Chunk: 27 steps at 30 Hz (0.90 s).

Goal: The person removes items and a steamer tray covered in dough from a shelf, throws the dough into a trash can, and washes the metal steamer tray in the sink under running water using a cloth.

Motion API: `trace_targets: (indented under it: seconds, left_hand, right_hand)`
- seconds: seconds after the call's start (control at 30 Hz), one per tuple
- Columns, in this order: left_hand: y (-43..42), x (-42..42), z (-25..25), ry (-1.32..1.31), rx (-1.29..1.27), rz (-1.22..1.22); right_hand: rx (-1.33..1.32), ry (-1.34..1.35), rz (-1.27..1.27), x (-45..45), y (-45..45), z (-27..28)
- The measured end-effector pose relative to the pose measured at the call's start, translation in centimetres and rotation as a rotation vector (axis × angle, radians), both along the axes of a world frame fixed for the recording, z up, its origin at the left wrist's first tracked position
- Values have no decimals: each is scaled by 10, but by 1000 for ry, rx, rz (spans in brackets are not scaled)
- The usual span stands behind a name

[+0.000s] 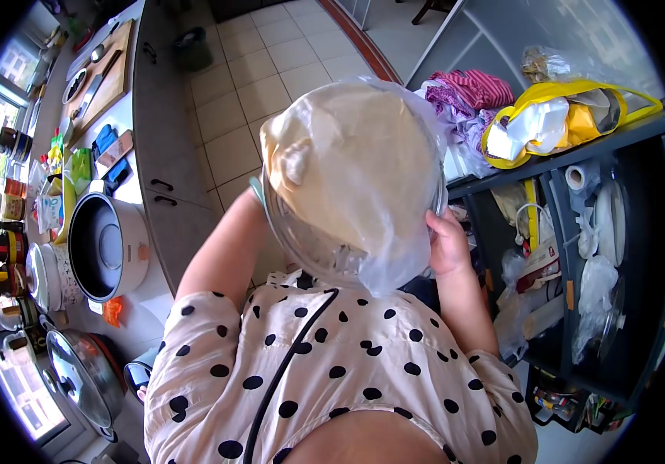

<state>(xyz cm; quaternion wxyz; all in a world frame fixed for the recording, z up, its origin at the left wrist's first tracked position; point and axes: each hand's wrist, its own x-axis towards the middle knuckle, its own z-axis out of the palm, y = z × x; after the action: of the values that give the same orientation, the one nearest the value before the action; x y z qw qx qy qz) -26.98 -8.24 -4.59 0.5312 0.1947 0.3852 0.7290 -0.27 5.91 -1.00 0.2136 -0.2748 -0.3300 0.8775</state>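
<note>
A clear glass bowl (311,259) is held up in front of my chest between my two hands. Pale, dough-like round sheets (348,147) fill it, with a folded, uneven edge at the left. Thin clear plastic film (396,259) lies over the right side and hangs down the front. My right hand (450,241) grips the bowl's right side, thumb on the rim. At the left side, my left hand (256,203) supports the bowl; its fingers are hidden behind it. Something pale green shows beside that hand.
On the left counter stand a round pot (108,247), a lidded pan (81,375), several jars and a cutting board (108,77) with a knife. On the right, a dark shelf unit (494,174) carries a yellow bag (545,97) and purple cloth (464,108). Tiled floor (228,124) lies ahead.
</note>
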Motion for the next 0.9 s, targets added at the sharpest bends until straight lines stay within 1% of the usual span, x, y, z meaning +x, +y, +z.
trace_targets:
  seconds: [0.07, 0.1, 0.13, 0.17, 0.2, 0.23, 0.27, 0.33, 0.43, 0.47, 0.53, 0.63, 0.83, 0.9]
  left_hand:
    - [0, 16, 2, 141, 30, -35]
    - [-3, 16, 5, 297, -2, -88]
    - [-2, 12, -16, 71, -111, -70]
    - [-7, 2, -26, -18, -94, -19]
    - [-10, -3, -16, -109, -78, 31]
    - [-19, -3, -4, 30, -141, 117]
    - [-23, 0, 10, 97, -193, 211]
    - [-25, 2, 15, 246, -282, 264]
    - [-20, 11, 4, 675, -152, 279]
    - [-22, 14, 8, 997, -214, 292]
    - [-21, 28, 19, 1226, -274, 297]
    - [-20, 33, 16, 1353, -303, 307]
    - [-20, 39, 13, 1275, -333, 291]
    - [-22, 38, 10, 1262, -299, 345]
  right_hand:
    - [24, -17, -62, 0, 2, -2]
    - [36, -27, -96, 0, 3, -2]
    - [71, -29, -128, 1, 3, -2]
    - [106, -33, -160, 3, 3, -2]
    - [141, -38, -192, 5, 2, -1]
    - [139, -44, -226, 7, 2, -4]
    - [144, -43, -236, 7, 2, -7]
    - [149, -43, -257, 7, -2, -12]
    - [134, -79, -251, 9, -5, -20]
    - [131, -81, -242, 9, -5, -22]
    - [115, -87, -247, 9, -7, -21]
    - [116, -87, -244, 10, -10, -19]
    - [134, -66, -241, 8, -18, -16]
    - [132, -63, -235, 8, -20, -15]
